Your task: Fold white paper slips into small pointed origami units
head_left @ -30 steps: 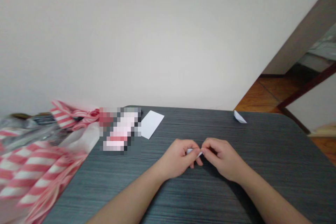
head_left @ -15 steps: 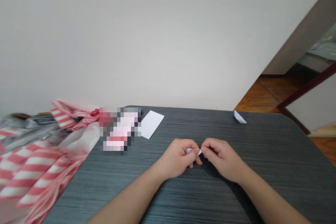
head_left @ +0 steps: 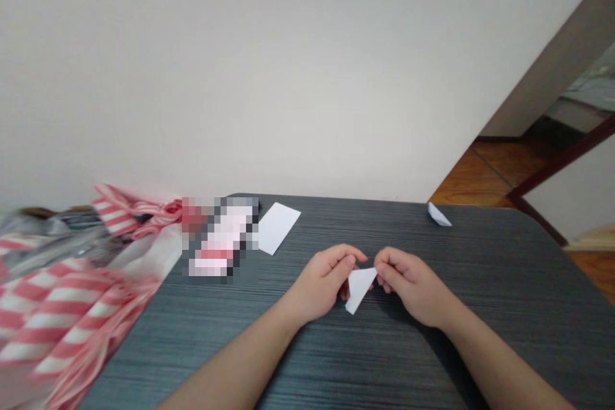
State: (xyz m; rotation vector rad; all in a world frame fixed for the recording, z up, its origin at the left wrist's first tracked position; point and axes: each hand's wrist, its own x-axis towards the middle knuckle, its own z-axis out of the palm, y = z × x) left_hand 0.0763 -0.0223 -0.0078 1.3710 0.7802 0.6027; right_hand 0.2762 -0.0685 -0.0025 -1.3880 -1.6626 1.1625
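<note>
Both hands meet mid-table w/ a small white folded paper piece between them. Left hand pinches its left edge, fingers curled; right hand pinches the right corner. Paper's lower tip points down at the tabletop. White card lies further back-left, small folded paper by the far right edge.

Folded paper piece: small, white, triangular. Held upright between two hands, lower tip just above the dark table.
</note>
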